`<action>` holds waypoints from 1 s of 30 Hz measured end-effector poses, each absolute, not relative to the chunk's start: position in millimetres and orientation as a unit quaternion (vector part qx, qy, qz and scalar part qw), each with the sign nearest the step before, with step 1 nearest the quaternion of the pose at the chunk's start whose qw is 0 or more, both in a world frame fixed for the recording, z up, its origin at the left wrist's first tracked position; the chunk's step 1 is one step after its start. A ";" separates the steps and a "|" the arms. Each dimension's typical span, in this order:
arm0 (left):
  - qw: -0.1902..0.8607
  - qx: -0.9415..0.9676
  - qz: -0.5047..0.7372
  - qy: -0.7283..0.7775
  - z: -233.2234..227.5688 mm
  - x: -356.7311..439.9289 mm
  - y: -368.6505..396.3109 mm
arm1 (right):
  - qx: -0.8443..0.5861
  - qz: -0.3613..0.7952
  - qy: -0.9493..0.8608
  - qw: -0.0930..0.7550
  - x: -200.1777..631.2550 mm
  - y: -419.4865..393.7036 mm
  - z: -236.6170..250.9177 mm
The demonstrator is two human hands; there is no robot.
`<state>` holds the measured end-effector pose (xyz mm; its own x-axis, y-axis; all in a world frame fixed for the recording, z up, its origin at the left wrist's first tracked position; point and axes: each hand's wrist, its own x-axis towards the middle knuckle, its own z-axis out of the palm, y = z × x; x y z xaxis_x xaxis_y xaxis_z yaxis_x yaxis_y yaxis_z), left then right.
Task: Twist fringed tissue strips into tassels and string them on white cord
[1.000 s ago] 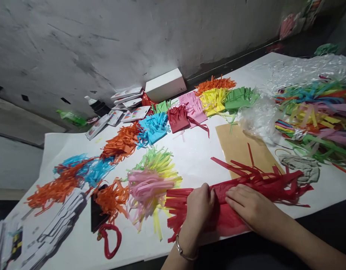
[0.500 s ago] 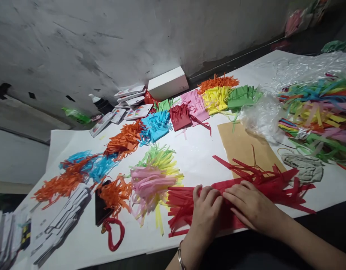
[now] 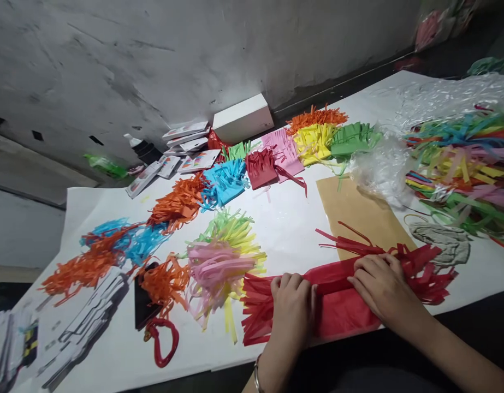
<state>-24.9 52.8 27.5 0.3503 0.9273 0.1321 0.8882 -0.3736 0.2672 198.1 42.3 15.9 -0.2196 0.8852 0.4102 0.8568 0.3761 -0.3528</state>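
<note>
Pressing red fringed paper (image 3: pixel 342 297) flat: left hand (image 3: pixel 292 305), right hand (image 3: pixel 378 284), fingers spread.

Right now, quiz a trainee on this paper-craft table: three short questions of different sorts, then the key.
1. True or false: both hands rest on the red fringed paper.
2. Which lies directly beyond that paper? A) brown sheet B) white box C) a pair of scissors
3. Fill in: the left hand is beside the pink and ____ bundle.

Key: 1 true, the right hand presses it too. 2 A. 3 yellow.
</note>
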 end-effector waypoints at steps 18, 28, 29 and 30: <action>0.006 0.863 0.224 0.452 28.3 -26.6 52.7 | -0.424 0.012 -0.851 0.310 175.6 44.2 13.0; 0.051 0.882 0.211 0.418 22.9 -34.6 48.4 | -0.387 0.005 -0.867 0.313 194.0 32.1 4.7; 0.057 0.879 0.213 0.422 22.2 -35.8 47.5 | -0.394 0.012 -0.860 0.325 201.7 30.2 3.4; 0.062 0.877 0.216 0.425 21.5 -36.6 46.5 | -0.404 0.021 -0.851 0.335 208.2 28.6 2.5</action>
